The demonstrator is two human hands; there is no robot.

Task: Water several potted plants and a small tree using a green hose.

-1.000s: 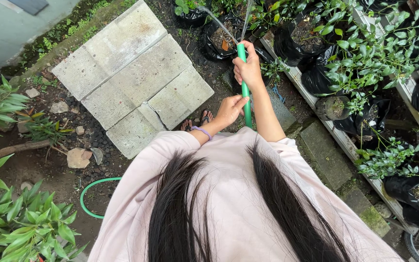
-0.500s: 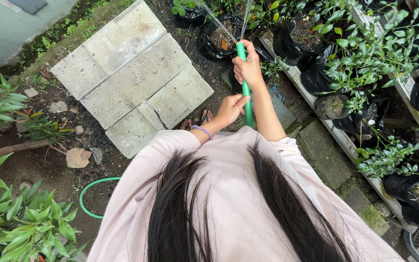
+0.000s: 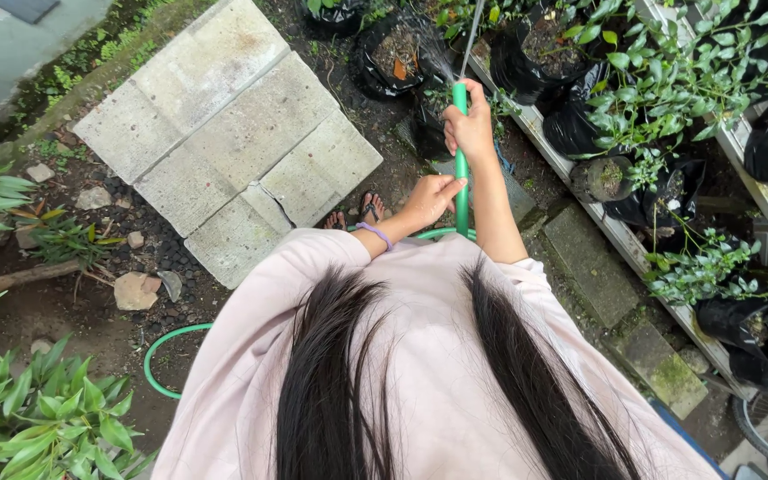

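I look down over my pink top and long dark hair. My right hand point(image 3: 471, 127) grips the end of a green garden hose point(image 3: 461, 182), thumb over the nozzle, and water sprays forward toward plants in black plastic bags point(image 3: 388, 55). My left hand point(image 3: 429, 197), with a purple band on its wrist, holds the hose lower down, fingers curled against it. The hose loops behind me and shows again on the ground at my left point(image 3: 160, 356).
Grey concrete slabs point(image 3: 224, 133) lie ahead on the left. A raised ledge point(image 3: 615, 233) with bagged leafy plants point(image 3: 668, 89) runs along the right. Green shrubs point(image 3: 37, 418) and stones point(image 3: 135, 290) sit at the left. My sandalled feet point(image 3: 353, 213) stand on dark soil.
My right hand and the hose end have shifted slightly right, and the spray now points more to the right. The view has tilted a little.
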